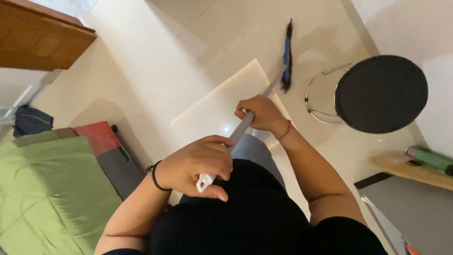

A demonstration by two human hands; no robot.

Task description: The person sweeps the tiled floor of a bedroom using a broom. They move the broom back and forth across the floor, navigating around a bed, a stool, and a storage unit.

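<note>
The left hand (200, 165) is closed around the top end of a broom handle (240, 130), its white end cap poking out below the fist, close against the person's black-clad body. The right hand (262, 113) is wrapped around the grey shaft further down, so the two grips sit apart along the pole. From there the handle slants away to the broom head (287, 56), a narrow blue and black brush resting on the pale tiled floor (179, 71) near its far side. The broom looks light and stiff, the smooth shaft likely a little slippery, the bristles soft and bendy; a spaced two-handed hold like this one seems the sensible place to take it. Just right of the brush stands a round black stool (381, 93) on a chrome ring base. At the floor's left edge lies a green mattress (47, 189) with a red and grey corner; a wooden cabinet (42, 38) fills the upper left. No labels or signs show legibly.
</note>
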